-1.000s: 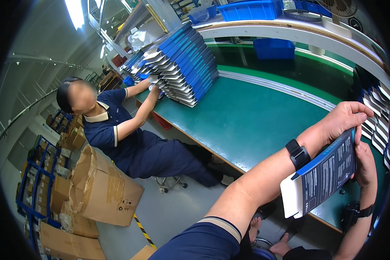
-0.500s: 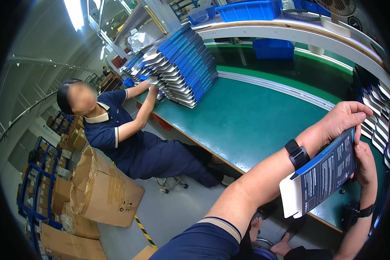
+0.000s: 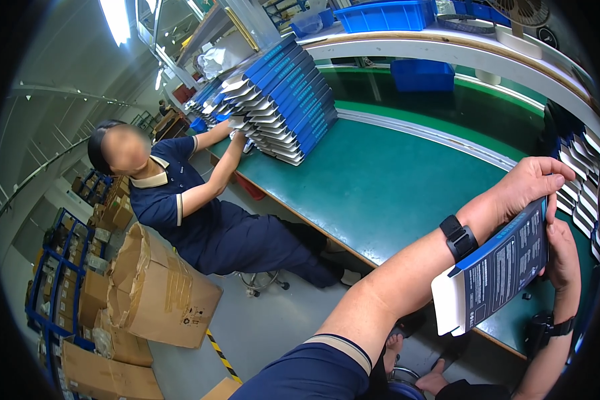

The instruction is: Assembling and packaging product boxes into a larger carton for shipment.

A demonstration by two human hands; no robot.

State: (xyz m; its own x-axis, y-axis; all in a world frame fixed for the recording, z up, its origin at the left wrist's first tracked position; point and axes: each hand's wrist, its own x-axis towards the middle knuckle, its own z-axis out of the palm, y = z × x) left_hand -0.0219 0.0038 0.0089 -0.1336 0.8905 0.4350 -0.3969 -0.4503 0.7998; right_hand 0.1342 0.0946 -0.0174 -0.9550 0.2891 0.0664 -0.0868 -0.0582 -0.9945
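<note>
A flat dark-blue cardboard box (image 3: 503, 273) with pale print is tilted over the front edge of the green table at the right. Its near end is open, with a white flap (image 3: 449, 303) sticking out. My left hand (image 3: 530, 183) is closed at the box's far end, thumb and fingers bent over it; part of its grip is hidden. Gripping the same end from the right side is my right hand (image 3: 562, 253), with some of its fingers behind the box. Black straps are around both my wrists.
A tall stack of blue boxes (image 3: 293, 100) with open white flaps stands on the green table (image 3: 393, 180), beside a seated co-worker (image 3: 180, 193). More boxes (image 3: 580, 173) stand close right of my hands. Blue bins (image 3: 387, 15) sit on the shelf; a large carton (image 3: 160, 287) is on the floor.
Almost nothing differs. My hands and the box keep the same pose, and the whole view has shifted very slightly.
</note>
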